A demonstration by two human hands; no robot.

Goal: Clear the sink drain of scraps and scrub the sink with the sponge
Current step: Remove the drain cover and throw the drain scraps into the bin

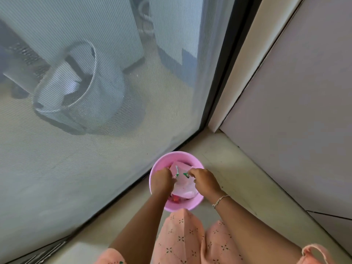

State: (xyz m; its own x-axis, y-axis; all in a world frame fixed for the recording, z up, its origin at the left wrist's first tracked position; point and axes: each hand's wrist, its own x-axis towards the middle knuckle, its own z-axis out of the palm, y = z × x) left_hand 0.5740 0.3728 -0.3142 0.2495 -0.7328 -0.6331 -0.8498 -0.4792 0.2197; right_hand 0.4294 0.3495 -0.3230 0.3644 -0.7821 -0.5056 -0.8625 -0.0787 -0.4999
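Note:
A small pink bin (198, 164) stands on the pale floor by a screen door. Inside it lies a thin pinkish plastic bag (183, 185) with green markings, and some red scraps (175, 199) show near the bin's front wall. My left hand (161, 181) and my right hand (204, 181) both reach into the bin, each pinching an edge of the bag. No sink, drain or sponge is in view.
A mesh screen door (95, 130) with a dark frame fills the left. Behind it stands a round grey bucket (80, 88). A grey wall panel (295, 111) closes the right side. My knees in peach fabric (182, 241) are right below the bin.

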